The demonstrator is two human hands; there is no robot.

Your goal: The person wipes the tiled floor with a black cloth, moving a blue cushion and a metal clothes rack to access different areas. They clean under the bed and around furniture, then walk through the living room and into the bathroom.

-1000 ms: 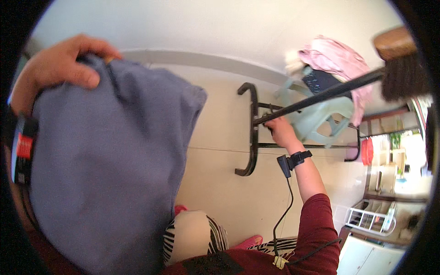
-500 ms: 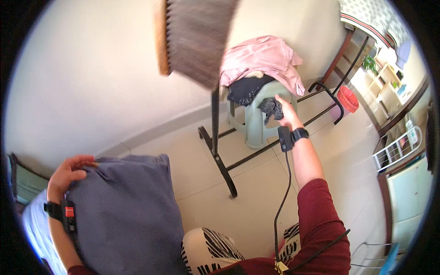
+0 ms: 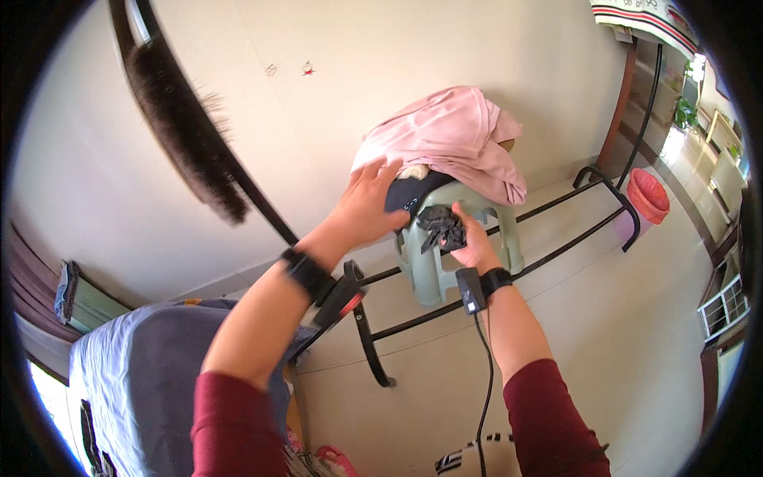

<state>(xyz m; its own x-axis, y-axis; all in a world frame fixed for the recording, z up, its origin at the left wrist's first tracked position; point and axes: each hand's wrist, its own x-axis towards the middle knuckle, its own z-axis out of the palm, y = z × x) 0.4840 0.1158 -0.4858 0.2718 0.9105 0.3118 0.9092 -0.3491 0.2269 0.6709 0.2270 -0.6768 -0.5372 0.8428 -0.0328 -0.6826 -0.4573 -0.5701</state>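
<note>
My left hand (image 3: 362,208) reaches forward with its fingers spread, just in front of a pink garment (image 3: 449,131). Whether its fingertips touch the cloth I cannot tell. The garment lies heaped on a pale green plastic stool (image 3: 427,278), over a folded black cloth (image 3: 403,195). In front of the stool, my right hand (image 3: 474,242) is closed around a crumpled black bundle (image 3: 442,226); its material is unclear. Both wrists wear black straps with small boxes, and a cable trails from the right one.
A black metal rack (image 3: 433,318) stands around the stool, its bars low over the floor. Dark bristles of a brush (image 3: 187,131) hang beside its post. At the left is a bed with blue-grey bedding (image 3: 171,350); a pink bin (image 3: 648,199) stands at the right.
My left hand has left the blue-grey bedding and moved right to the stool. The right hand still holds the black bundle. The view has shifted, with the brush now farther left.
</note>
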